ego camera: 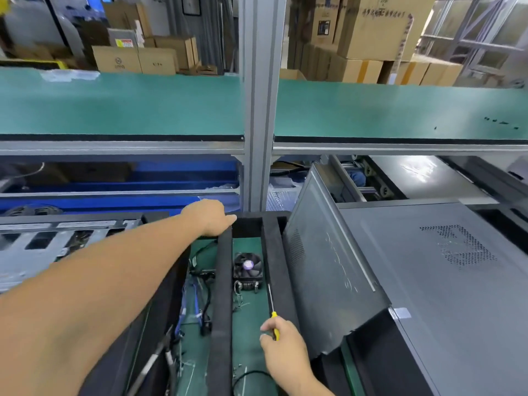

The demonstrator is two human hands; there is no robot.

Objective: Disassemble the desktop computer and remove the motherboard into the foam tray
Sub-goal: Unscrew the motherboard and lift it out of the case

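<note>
Hands: two bare forearms reach forward over a workbench.
Left hand point(210, 217): stretched far out, palm down, fingers curled over the far end of a black foam divider point(224, 295) and gripping it.
Right hand point(283, 347): near the bottom edge, fingers and thumb pinching the yellow handle of a screwdriver point(273, 312), its thin shaft pointing away along the right foam wall.
Foam tray point(275, 270): black walls around green-floored compartments.
Cooler fan point(247, 269): lying in the middle compartment, just beyond the screwdriver tip.
Cables point(197, 298): blue and black, bundled in the left compartment.
Pliers point(160, 358): near the lower left compartment.
Computer case point(428, 281): grey, right of the tray, with a loose side panel point(328, 270) leaning tilted against it.
Motherboard: cannot tell where it lies.
Shelf point(120, 104): green-topped, above the bench.
</note>
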